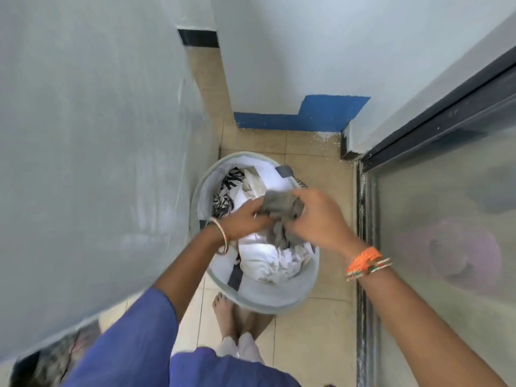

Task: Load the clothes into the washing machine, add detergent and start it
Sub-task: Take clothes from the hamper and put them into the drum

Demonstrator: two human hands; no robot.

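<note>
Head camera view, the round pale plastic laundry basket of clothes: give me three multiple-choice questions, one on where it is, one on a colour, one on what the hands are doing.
1. Where does the round pale plastic laundry basket stand?
A. on a shelf
B. on the beige tiled floor
C. on a chair

2. What colour is the crumpled cloth garment in the hands?
A. grey
B. red
C. yellow

3. What are the left hand and right hand doing?
A. both hanging idle
B. only the left one holds cloth
C. both grip the garment above the basket

Answers: 1 B, tiles surround its base; 2 A, it is dull grey against the white laundry; 3 C, fingers of each hand curl into the cloth.
</note>
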